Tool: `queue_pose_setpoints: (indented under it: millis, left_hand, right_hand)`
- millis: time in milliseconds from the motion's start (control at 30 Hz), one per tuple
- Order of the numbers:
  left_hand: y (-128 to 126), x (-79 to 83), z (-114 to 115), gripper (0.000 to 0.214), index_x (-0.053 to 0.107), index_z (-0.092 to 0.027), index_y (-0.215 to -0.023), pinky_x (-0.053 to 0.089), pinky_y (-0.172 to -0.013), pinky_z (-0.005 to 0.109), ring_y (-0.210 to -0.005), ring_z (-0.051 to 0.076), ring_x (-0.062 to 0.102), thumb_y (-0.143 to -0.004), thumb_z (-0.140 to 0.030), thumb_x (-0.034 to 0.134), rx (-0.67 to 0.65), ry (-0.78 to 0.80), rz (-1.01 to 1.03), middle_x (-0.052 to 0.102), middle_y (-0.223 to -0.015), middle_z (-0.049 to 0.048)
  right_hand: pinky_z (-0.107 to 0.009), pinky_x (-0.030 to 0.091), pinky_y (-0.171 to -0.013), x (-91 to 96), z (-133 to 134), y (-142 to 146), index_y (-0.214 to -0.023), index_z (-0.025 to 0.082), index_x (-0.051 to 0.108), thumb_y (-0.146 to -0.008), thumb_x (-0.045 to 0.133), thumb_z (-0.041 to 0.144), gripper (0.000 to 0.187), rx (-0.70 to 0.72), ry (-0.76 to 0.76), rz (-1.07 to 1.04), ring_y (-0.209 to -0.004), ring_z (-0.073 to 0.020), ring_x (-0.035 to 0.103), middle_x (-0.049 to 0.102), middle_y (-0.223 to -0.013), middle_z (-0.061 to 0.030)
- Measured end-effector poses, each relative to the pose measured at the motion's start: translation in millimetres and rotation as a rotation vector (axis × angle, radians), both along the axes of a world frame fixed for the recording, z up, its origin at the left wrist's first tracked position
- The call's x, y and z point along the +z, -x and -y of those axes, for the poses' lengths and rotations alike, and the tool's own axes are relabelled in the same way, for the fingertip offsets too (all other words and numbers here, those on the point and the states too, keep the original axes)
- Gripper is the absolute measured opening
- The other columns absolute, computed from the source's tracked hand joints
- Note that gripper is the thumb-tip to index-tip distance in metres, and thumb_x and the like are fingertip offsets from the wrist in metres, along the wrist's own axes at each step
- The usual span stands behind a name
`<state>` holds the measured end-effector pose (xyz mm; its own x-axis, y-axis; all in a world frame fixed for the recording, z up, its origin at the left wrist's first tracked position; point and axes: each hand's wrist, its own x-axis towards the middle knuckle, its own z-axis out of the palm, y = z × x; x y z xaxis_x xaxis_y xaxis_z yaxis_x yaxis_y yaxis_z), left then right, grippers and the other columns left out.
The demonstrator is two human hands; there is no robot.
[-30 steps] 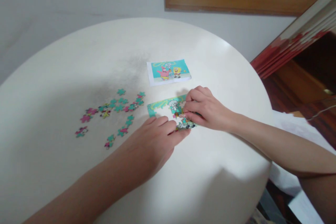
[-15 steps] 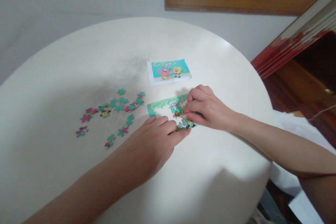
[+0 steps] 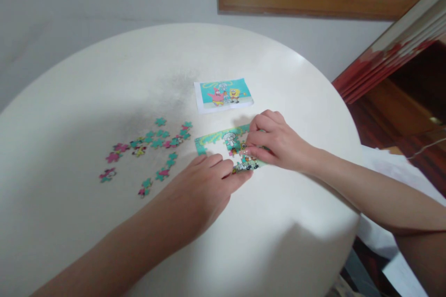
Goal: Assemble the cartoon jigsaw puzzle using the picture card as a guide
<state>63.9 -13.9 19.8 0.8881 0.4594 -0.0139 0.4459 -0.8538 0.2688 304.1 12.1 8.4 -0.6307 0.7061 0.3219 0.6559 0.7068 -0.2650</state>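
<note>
- The partly built jigsaw puzzle (image 3: 223,145) lies flat on the round white table (image 3: 104,79), toward 4 o'clock from the table's middle. A white gap shows inside its left half.
- It is likely thin card: light, and prone to slide on the smooth top or come apart if lifted. It is better pressed flat, with single pieces pinched by their edges.
- The right hand (image 3: 275,146) reaches in from 4 o'clock. Its fingers are curled and their tips press down on the puzzle's right part.
- The left hand (image 3: 202,190) comes from 7 o'clock, lying flat with its fingers stretched out and its tips touching the puzzle's lower edge.
- Loose puzzle pieces (image 3: 153,146) are scattered at 9 o'clock, and the reference picture (image 3: 223,95) lies at 12 o'clock.
- The right hand covers the puzzle's right side, so I cannot tell whether it holds a piece. The printed details are too small to read.
</note>
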Motion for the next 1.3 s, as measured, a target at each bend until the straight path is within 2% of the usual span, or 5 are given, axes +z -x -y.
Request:
queue_pose_setpoints:
  millis: [233,400,833,1033,1300]
  left_hand:
    - [0,-1.2,0,0.039,0.057,-0.023,-0.132,0.041,-0.079,0.035,-0.088,0.020,0.050,-0.095,-0.015,0.045,0.010,-0.015,0.021,0.060,-0.096,0.0073]
    - [0,-1.0,-1,0.039,0.056,-0.024,-0.133,0.042,-0.080,0.035,-0.089,0.020,0.050,-0.095,-0.016,0.046,0.000,-0.004,-0.004,0.060,-0.096,0.0069]
    - [0,-0.6,-1,0.039,0.057,-0.023,-0.132,0.041,-0.078,0.035,-0.086,0.021,0.050,-0.095,-0.015,0.046,0.003,-0.004,0.004,0.060,-0.094,0.0062]
    - [1,-1.8,0,0.040,0.056,-0.024,-0.132,0.041,-0.079,0.036,-0.088,0.021,0.050,-0.095,-0.015,0.046,0.010,0.001,0.007,0.060,-0.096,0.0064]
    - [1,-2.4,0,0.039,0.056,-0.023,-0.131,0.041,-0.080,0.036,-0.088,0.021,0.049,-0.094,-0.014,0.048,0.009,0.006,-0.001,0.059,-0.095,0.0063]
  right_hand:
    - [-0.039,0.036,-0.083,5.8,-4,-13,-0.096,0.023,0.074,-0.092,0.059,0.036,0.021,0.056,0.097,-0.112,-0.089,-0.0211,0.050,0.055,-0.090,-0.0065]
    - [-0.038,0.038,-0.083,5.1,-5,-15,-0.096,0.022,0.075,-0.089,0.063,0.037,0.021,0.082,0.155,-0.130,-0.088,-0.0205,0.050,0.055,-0.089,-0.0067]
    - [-0.037,0.036,-0.083,-1.4,-5,-8,-0.095,0.023,0.074,-0.089,0.063,0.037,0.018,0.079,0.125,-0.077,-0.088,-0.0205,0.050,0.056,-0.089,-0.0065]
    - [-0.037,0.037,-0.082,3.0,-4,-11,-0.094,0.022,0.075,-0.089,0.063,0.035,0.018,0.087,0.120,-0.118,-0.086,-0.0198,0.050,0.055,-0.088,-0.0063]
    - [-0.037,0.036,-0.082,5.7,-1,-11,-0.096,0.025,0.075,-0.091,0.060,0.034,0.018,0.144,0.093,-0.043,-0.086,-0.0195,0.050,0.054,-0.088,-0.0057]
